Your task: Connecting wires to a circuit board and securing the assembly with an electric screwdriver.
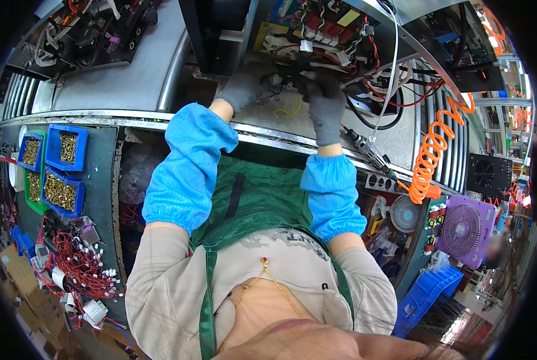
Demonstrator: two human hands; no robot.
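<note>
Reaching forward in grey gloves, both hands work among the red and white wires [334,57] of an open metal chassis [376,135] on the bench. The left hand [247,87] curls loosely at the chassis edge; the right hand [323,105] pinches a dark connector [304,66] there. Blue trays of brass screws [61,174] sit far left.

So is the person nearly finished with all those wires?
Hard to say. Many red wires already run plugged across the circuit board. Both gloved hands, left hand and right hand, are at its lower edge. A loose yellow wire lies below, unconnected.
</note>
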